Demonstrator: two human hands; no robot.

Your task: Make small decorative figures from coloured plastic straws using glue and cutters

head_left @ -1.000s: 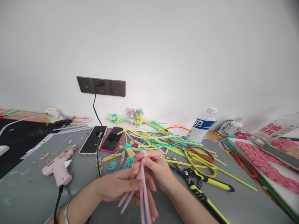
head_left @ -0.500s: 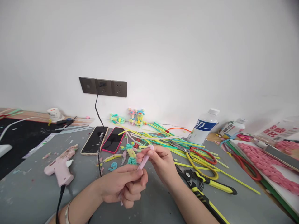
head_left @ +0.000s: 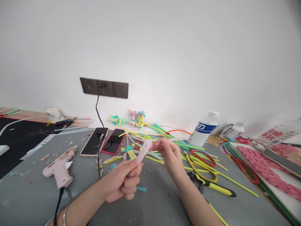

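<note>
My left hand [head_left: 122,182] is closed around the lower part of a pale pink pipe cleaner [head_left: 142,152], with thumb and fingers pressed together. The pipe cleaner sticks up out of the fist and bends over into a narrow loop at its top. Just right of that loop is my right hand [head_left: 171,160], its fingers drawn together and the fingertips at or against the loop; whether they pinch anything I cannot make out. Behind the left hand lies a small yellow and teal pipe-cleaner figure [head_left: 129,152], partly covered. A blue coil [head_left: 113,167] lies near it.
A pink glue gun [head_left: 60,169] with its cord lies at left, near two phones [head_left: 113,142]. Loose pipe cleaners [head_left: 162,138], red-handled scissors [head_left: 204,157], yellow-and-black pliers [head_left: 218,189] and a bottle [head_left: 204,130] are at right. Small figures [head_left: 136,118] stand by the wall.
My right hand has moved right and up from the pipe cleaner's end, whose loop now shows more openly. My left hand has shifted slightly left, still gripping it. A short blue piece now shows beside it.
</note>
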